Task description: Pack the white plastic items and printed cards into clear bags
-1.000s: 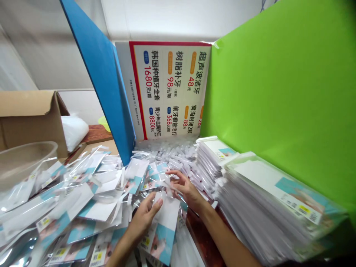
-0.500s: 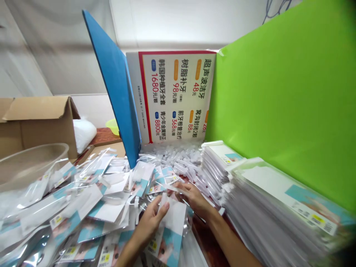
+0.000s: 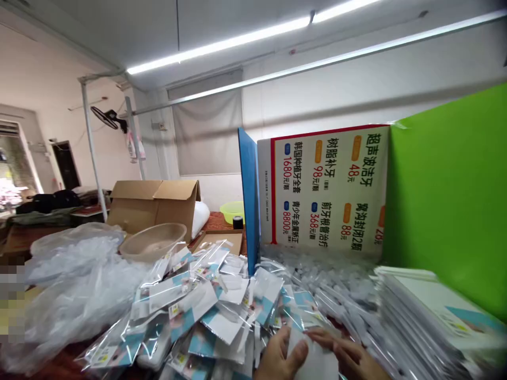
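Low in the picture, a white-backed card in a clear plastic packet (image 3: pixel 315 361) is in my left hand (image 3: pixel 279 356), with the thumb pressed on its front. My right hand (image 3: pixel 350 356) is at the packet's upper right edge, fingers bent and pinched there; the fingertips are partly hidden. Left of my hands spreads a loose pile of similar packets (image 3: pixel 227 322), white and turquoise with yellow labels. To the right, a tall neat stack of flat card packets (image 3: pixel 423 301) stands beside the green panel. Behind my hands lie many small clear plastic pieces (image 3: pixel 325 279).
A blue panel (image 3: pixel 248 206), a printed price board (image 3: pixel 325 190) and a green panel (image 3: pixel 447 200) form an upright screen. Farther left are a cardboard box (image 3: pixel 154 203), a translucent basin (image 3: pixel 154 240), clear plastic bags (image 3: pixel 83 290) and a yellow-green bowl (image 3: pixel 232 211).
My view has tilted up and swung left, showing the ceiling lights and more of the room. My left hand still holds the packet; my right hand has come closer to its top edge.
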`<state>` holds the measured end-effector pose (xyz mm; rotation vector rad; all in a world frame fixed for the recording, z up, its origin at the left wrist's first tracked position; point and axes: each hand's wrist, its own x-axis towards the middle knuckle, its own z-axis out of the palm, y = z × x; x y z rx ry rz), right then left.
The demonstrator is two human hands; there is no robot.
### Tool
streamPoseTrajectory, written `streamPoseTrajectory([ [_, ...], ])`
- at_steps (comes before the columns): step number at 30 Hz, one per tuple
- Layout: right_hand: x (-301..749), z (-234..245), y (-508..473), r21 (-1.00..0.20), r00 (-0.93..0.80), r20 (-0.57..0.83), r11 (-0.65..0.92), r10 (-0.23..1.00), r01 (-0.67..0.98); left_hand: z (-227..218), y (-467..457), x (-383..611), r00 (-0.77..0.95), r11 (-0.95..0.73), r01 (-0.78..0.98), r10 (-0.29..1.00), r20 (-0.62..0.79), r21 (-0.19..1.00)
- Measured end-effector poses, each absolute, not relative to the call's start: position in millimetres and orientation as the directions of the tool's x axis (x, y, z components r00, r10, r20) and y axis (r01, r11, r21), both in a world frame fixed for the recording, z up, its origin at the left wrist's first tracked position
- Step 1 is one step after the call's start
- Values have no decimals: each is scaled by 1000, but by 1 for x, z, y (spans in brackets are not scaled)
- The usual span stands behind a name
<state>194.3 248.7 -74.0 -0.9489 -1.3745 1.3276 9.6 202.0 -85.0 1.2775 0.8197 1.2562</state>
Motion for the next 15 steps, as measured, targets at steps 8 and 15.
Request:
streamPoseTrajectory([
  [8,205,-78,259,-941,-162,-42,-94,986,-326,-81,205,14,275,-144,4,952,137,990],
  [15,201,-72,258,-895,-86,-21,-57,996,-442,-26,180,21,53,-284,90,958,280,955],
])
